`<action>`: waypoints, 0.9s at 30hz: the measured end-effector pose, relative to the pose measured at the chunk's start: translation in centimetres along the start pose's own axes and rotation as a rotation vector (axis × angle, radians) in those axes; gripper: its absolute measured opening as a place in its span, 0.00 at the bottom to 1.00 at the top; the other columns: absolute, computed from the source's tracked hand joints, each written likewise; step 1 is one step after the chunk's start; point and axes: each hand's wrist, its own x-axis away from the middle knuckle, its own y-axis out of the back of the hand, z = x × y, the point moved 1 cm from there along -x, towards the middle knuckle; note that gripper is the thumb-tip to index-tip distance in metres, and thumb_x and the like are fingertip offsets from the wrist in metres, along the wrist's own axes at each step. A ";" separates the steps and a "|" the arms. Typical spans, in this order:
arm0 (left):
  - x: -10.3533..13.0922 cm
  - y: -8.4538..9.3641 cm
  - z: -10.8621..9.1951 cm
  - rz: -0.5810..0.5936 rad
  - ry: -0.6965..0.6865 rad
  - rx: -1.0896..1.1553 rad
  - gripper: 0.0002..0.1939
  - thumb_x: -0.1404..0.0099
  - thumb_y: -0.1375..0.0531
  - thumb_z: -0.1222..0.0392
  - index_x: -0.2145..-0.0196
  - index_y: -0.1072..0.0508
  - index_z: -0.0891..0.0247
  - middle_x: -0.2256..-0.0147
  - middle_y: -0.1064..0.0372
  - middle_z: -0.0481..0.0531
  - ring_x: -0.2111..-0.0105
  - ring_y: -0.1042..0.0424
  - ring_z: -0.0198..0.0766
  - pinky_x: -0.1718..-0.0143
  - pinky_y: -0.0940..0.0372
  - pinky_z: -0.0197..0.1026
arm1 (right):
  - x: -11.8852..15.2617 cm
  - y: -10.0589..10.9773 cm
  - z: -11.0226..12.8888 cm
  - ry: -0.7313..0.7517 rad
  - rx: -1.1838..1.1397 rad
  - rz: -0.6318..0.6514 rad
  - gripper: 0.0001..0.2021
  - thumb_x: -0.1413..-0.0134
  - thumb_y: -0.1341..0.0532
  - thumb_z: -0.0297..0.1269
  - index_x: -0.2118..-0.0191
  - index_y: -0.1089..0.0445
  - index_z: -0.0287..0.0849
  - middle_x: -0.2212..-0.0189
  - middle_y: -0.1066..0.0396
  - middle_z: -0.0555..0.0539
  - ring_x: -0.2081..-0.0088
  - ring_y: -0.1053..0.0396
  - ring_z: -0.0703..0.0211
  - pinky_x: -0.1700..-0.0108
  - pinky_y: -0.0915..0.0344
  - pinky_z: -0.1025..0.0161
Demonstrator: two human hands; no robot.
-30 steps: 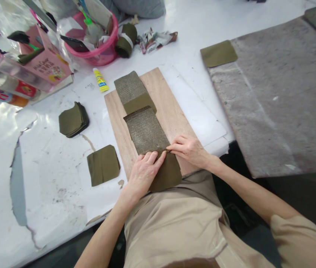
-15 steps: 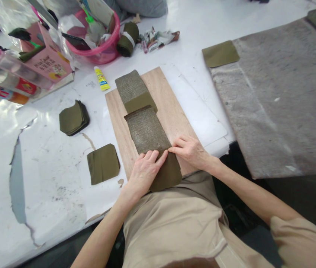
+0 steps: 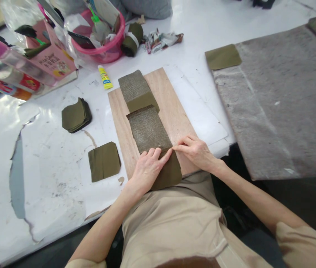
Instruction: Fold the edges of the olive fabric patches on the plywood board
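A wooden board (image 3: 171, 100) lies at the table's edge by my lap. On it rests a textured grey-green piece (image 3: 149, 130), with a smooth olive fabric piece (image 3: 169, 173) along its near edge. My left hand (image 3: 149, 167) lies over that seam, palm down, fingers extended and pressing the olive fabric. At the seam's right end, my right hand (image 3: 193, 150) has thumb and index finger pinched together on the fabric's corner. Farther up the board is another textured piece (image 3: 135, 83) with an olive band.
Left of the board are a single olive piece (image 3: 105, 162) and an olive stack (image 3: 76, 116). Beyond stand a yellow glue tube (image 3: 105, 77), a pink basket (image 3: 110, 52) and a pink box (image 3: 54, 56). A grey board (image 3: 272, 100) lies at right.
The view has shifted slightly. My left index finger has slid a little to the right along the seam, close to my right fingertips. The pieces lie much as before.
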 end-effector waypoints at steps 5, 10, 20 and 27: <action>0.6 -0.6 0.1 -0.013 0.035 0.041 0.28 0.31 0.47 0.66 0.35 0.45 0.57 0.56 0.36 0.56 0.59 0.35 0.44 0.62 0.37 0.44 | -0.1 -0.2 0.5 0.019 0.046 0.001 0.14 0.36 0.44 0.31 0.48 0.27 0.49 0.60 0.30 0.46 0.57 0.37 0.57 0.54 0.38 0.62; 2.9 -2.4 0.2 -0.111 0.140 0.111 0.24 0.31 0.48 0.69 0.38 0.39 0.63 0.51 0.36 0.60 0.53 0.36 0.47 0.54 0.35 0.47 | 0.1 -0.1 0.8 0.055 0.131 0.014 0.15 0.36 0.43 0.31 0.47 0.27 0.48 0.59 0.29 0.45 0.57 0.38 0.56 0.55 0.39 0.60; 7.1 -5.2 1.4 -0.426 0.390 0.376 0.10 0.30 0.45 0.63 0.54 0.27 0.64 0.62 0.31 0.55 0.60 0.32 0.42 0.56 0.35 0.43 | 0.2 0.4 0.6 -0.106 -0.035 -0.020 0.11 0.35 0.44 0.30 0.56 0.25 0.45 0.61 0.29 0.46 0.57 0.35 0.57 0.56 0.36 0.63; 7.6 -4.8 1.6 -0.499 0.481 0.524 0.05 0.31 0.43 0.61 0.65 0.28 0.61 0.65 0.31 0.51 0.63 0.33 0.40 0.59 0.37 0.41 | -1.8 0.5 3.0 -0.127 -0.064 0.055 0.06 0.37 0.42 0.32 0.57 0.28 0.43 0.61 0.29 0.46 0.55 0.34 0.56 0.53 0.37 0.60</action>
